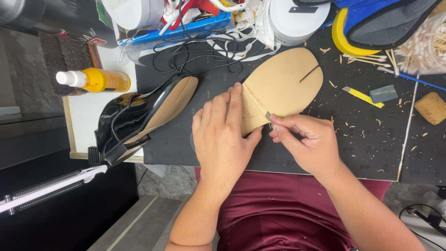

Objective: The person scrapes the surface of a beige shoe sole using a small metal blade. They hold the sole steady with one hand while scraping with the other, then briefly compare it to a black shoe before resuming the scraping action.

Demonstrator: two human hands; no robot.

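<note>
Cutting a tan sole sheet (283, 86)
Left hand (222, 135) presses it flat; right hand (304, 139) pinches a small blade (268, 116) at its edge.

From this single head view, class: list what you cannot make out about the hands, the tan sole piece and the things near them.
- Tool in the right hand: only a small tip shows; fingers hide the rest.
- Near end of the tan sole piece: covered by the left hand.
- Black shoe: its inside faces away.
- White tub: cut off by the top edge.
- Cotton swabs: cut off by the right edge.
</note>
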